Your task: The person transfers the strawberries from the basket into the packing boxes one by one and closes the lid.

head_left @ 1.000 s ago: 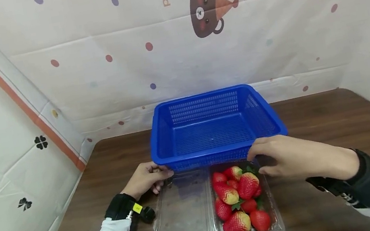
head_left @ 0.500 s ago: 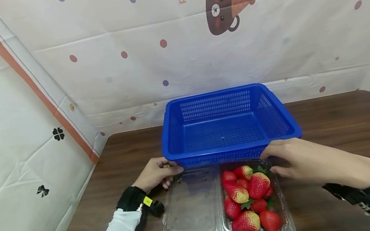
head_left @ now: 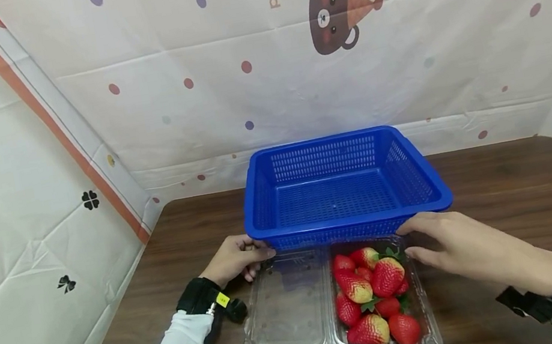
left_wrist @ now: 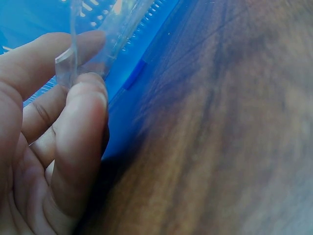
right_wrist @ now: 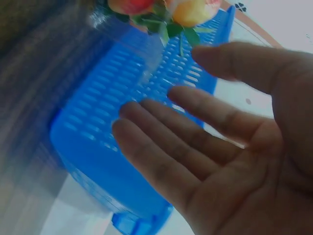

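A clear plastic clamshell box lies opened flat, its lid on the left and its tray on the right. Several red strawberries, some with pale tips and green leaves, fill the tray. At the lid's far left corner, my left hand pinches the edge between thumb and fingers; the left wrist view shows the plastic corner there. My right hand hovers beside the tray's far right corner. In the right wrist view its fingers are spread, fairly straight, with nothing between them.
Directly behind the box stands a blue perforated basket with nothing in it. Both items are on a brown wooden table. A patterned white cloth hangs behind and along the sides.
My right hand has drawn slightly away from the tray's corner, its fingers loosening. The left hand keeps its pinch on the lid. The head view has shifted, so everything appears farther right.
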`<state>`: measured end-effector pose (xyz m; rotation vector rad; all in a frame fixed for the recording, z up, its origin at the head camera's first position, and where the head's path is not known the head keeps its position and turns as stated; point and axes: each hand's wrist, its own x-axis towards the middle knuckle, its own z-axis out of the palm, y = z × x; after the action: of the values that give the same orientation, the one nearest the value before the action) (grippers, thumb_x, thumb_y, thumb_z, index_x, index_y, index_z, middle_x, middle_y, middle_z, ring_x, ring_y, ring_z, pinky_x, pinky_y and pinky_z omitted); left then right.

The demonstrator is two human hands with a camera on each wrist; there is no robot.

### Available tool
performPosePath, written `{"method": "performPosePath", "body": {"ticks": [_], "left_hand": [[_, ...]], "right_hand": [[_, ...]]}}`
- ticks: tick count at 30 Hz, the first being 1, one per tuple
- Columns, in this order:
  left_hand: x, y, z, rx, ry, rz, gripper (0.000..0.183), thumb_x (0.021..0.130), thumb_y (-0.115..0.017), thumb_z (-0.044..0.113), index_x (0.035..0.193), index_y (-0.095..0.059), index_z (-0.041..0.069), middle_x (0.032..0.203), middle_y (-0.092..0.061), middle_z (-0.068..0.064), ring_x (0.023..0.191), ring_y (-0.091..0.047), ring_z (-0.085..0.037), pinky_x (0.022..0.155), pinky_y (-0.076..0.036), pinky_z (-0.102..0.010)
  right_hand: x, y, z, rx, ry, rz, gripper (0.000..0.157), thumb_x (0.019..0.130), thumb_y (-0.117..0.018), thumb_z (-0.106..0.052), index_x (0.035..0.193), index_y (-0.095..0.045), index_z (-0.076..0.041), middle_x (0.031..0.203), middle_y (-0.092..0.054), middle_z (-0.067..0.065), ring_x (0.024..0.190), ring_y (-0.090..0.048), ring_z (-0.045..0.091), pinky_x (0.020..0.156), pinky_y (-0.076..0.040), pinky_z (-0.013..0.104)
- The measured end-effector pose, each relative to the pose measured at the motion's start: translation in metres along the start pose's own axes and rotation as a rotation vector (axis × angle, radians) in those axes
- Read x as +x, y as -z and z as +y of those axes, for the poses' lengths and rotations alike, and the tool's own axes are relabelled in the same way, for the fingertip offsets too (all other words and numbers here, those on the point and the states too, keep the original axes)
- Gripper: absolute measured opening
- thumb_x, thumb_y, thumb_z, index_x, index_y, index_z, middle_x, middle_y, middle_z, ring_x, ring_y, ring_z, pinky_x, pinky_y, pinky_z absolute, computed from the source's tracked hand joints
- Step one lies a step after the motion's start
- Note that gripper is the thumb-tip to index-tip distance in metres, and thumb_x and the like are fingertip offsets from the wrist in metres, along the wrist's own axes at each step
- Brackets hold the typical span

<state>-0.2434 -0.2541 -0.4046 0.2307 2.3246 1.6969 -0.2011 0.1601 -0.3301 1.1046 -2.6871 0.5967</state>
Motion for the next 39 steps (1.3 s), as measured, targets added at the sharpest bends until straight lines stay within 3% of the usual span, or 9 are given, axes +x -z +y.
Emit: {"method": "performPosePath", "body": {"ticks": [4, 10, 19, 27, 32, 39], "left_hand": [[0.001, 0.000, -0.001, -0.001, -0.002, -0.002, 0.030, 0.079, -0.079, 0.028, 0.091, -0.067, 0.003, 0.058, -0.055, -0.002, 0.043, -0.051, -0.012, 0.040, -0.051, -0.023], [0.001, 0.000, -0.001, -0.001, 0.000, 0.003, 0.031, 0.079, -0.079, 0.028, 0.091, -0.067, 0.003, 0.058, -0.055, -0.002, 0.043, -0.051, -0.012, 0.040, -0.051, -0.023], [0.002, 0.003, -0.004, 0.011, 0.000, 0.033, 0.030, 0.081, -0.078, 0.031, 0.088, -0.067, 0.004, 0.057, -0.055, -0.002, 0.044, -0.052, -0.014, 0.041, -0.052, -0.024], [-0.002, 0.009, -0.004, -0.160, -0.023, 0.013, 0.027, 0.092, -0.066, 0.024, 0.092, -0.069, -0.003, 0.055, -0.055, -0.004, 0.044, -0.052, -0.013, 0.040, -0.050, -0.023], [-0.004, 0.015, -0.006, -0.265, -0.093, -0.051, 0.022, 0.097, -0.054, 0.013, 0.088, -0.069, 0.001, 0.058, -0.057, -0.001, 0.046, -0.052, -0.011, 0.043, -0.052, -0.022], [-0.006, 0.024, -0.012, -0.427, -0.249, -0.205, 0.036, 0.098, -0.035, -0.002, 0.090, -0.070, 0.007, 0.066, -0.063, 0.001, 0.055, -0.058, -0.010, 0.050, -0.055, -0.021]], "right_hand": [[0.000, -0.006, 0.000, 0.065, -0.070, 0.028, 0.023, 0.084, -0.075, -0.017, 0.105, -0.067, -0.009, 0.096, -0.069, -0.001, 0.086, -0.065, 0.012, 0.071, -0.060, 0.039], [0.003, -0.014, 0.002, 0.172, -0.146, 0.007, 0.021, 0.087, -0.071, -0.015, 0.106, -0.066, -0.005, 0.092, -0.069, 0.001, 0.076, -0.064, 0.007, 0.063, -0.060, 0.031], [0.004, -0.020, 0.004, 0.130, -0.125, 0.033, 0.013, 0.085, -0.070, -0.007, 0.098, -0.068, -0.007, 0.084, -0.067, -0.003, 0.071, -0.060, 0.003, 0.060, -0.058, 0.028], [0.006, -0.022, 0.005, 0.147, -0.153, 0.022, 0.009, 0.087, -0.069, -0.009, 0.095, -0.068, -0.009, 0.080, -0.065, -0.006, 0.068, -0.058, 0.002, 0.058, -0.056, 0.025], [0.006, -0.023, 0.004, 0.165, -0.174, 0.010, 0.008, 0.088, -0.069, -0.009, 0.095, -0.067, -0.010, 0.078, -0.065, -0.007, 0.067, -0.057, 0.002, 0.058, -0.055, 0.025], [0.006, -0.027, 0.004, 0.168, -0.175, 0.021, 0.005, 0.088, -0.069, -0.010, 0.093, -0.067, -0.012, 0.075, -0.064, -0.009, 0.065, -0.057, 0.001, 0.055, -0.054, 0.024]]}}
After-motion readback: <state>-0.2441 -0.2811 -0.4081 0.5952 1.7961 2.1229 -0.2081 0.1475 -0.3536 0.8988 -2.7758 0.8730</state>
